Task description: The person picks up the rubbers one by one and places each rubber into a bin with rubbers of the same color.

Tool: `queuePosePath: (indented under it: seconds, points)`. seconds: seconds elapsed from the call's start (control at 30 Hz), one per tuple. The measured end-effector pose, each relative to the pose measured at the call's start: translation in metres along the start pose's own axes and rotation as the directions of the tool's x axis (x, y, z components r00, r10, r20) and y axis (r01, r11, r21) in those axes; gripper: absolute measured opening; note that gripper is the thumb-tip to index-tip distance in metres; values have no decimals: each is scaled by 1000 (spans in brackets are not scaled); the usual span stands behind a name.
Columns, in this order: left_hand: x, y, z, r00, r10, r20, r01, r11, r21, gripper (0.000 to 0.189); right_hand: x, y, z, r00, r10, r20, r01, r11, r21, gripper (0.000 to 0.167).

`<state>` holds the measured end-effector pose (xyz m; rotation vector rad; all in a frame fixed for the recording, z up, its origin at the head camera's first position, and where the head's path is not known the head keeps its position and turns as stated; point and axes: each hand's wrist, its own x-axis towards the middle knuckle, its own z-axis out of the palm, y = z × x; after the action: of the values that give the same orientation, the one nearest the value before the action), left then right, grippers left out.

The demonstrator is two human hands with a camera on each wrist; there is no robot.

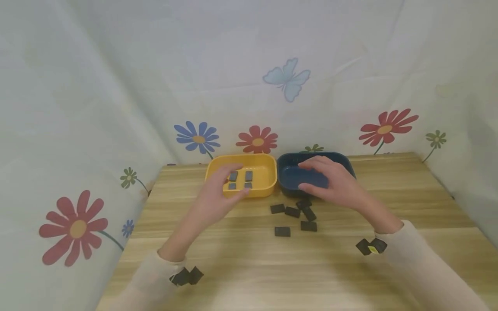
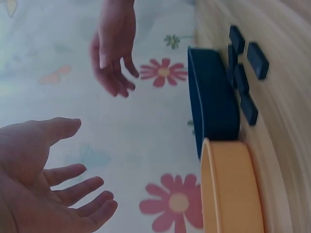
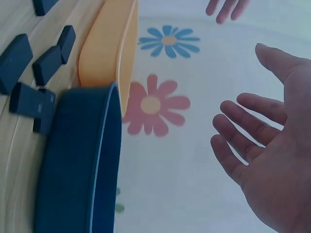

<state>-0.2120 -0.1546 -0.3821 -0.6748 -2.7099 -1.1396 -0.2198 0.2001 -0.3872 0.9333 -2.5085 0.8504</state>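
Observation:
My left hand (image 1: 214, 194) hovers over the yellow tray (image 1: 268, 190), its thumb and fingers apart and holding nothing. Several small dark rectangular blocks (image 1: 248, 176) lie inside that tray, partly overlapped by the hand in the head view. Over the navy blue tray (image 1: 287, 186) hangs my right hand (image 1: 332, 181), fingers loosely bent and nothing between them. Both wrist views show the palms raised above the rims, with the left fingers (image 2: 80, 189) and the right fingers (image 3: 243, 133) spread. On the table before the blue tray, several more dark blocks (image 1: 282, 231) lie scattered, two of them overlapping.
The two trays stand side by side at the back of the wooden table (image 1: 241, 263). Right behind them hangs a pale cloth (image 1: 218, 77) printed with flowers and a butterfly, which also covers the left and right sides.

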Motion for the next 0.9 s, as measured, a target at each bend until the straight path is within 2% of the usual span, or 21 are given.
queuePosePath:
  seconds: [0.13,0.27,0.4,0.5,0.67,0.8,0.9]
  points:
    - [-3,10,23,997,39,67,-41,998,39,66,-15,12,-7,998,28,-60,-27,999,19,53]
    - [-1,6,47,987,82,136,-90,994,55,66,-27,28,-18,991,102,-82,-102,995,14,54]
    - [6,-8,71,961,174,214,-195,977,82,64,-35,52,-24,979,194,-70,-193,981,18,52]
    - [12,-19,85,941,209,266,-244,964,106,62,-42,73,-25,960,274,-59,-270,960,67,53]
    - [23,-37,107,925,207,318,-271,948,169,61,-53,109,-24,906,421,-31,-409,894,184,57]
    - [34,-49,122,915,224,336,-296,938,182,58,-61,134,-24,849,529,-11,-513,829,222,66]
    - [40,-57,131,907,242,344,-314,934,170,55,-63,150,-20,808,589,6,-562,767,311,72]
